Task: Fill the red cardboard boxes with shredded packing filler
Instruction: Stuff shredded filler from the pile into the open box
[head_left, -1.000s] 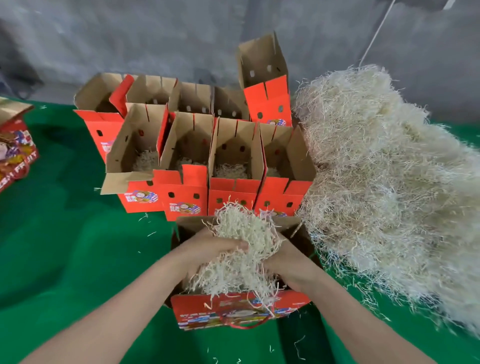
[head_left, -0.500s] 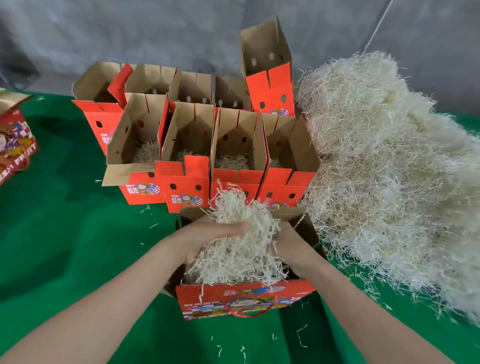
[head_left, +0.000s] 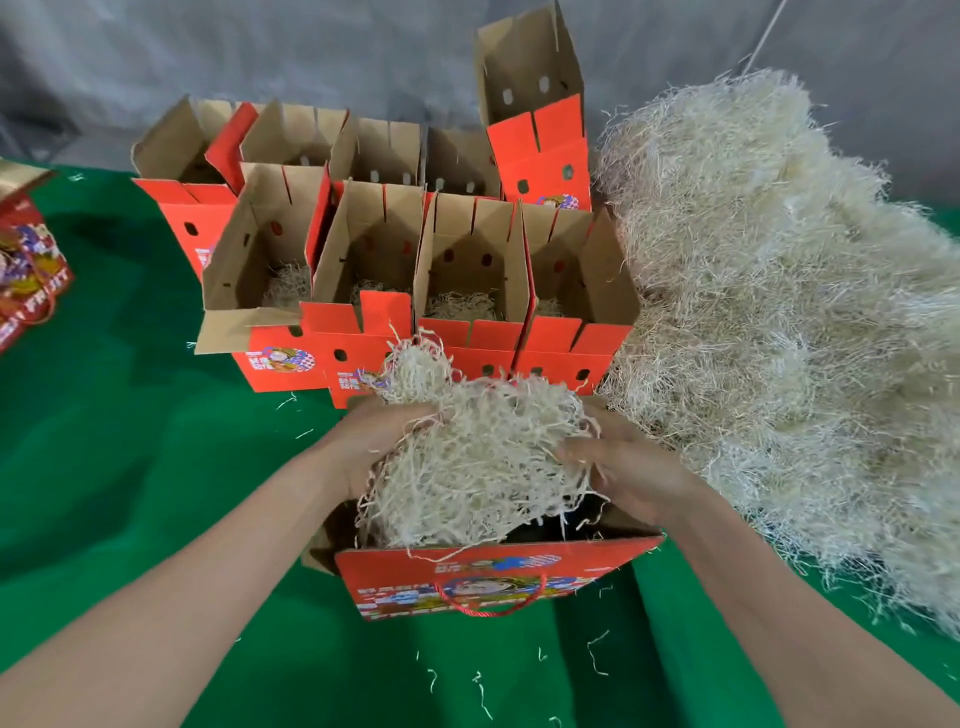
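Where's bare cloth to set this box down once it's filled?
Bare green cloth lies left of the near box, between the box rows and the printed box at the left edge. A strip in front holds only stray strands. Right is crowded: the filler pile meets the rows.

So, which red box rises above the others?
The box at the back right, beside the filler pile; its top stands clearly higher than its neighbours.
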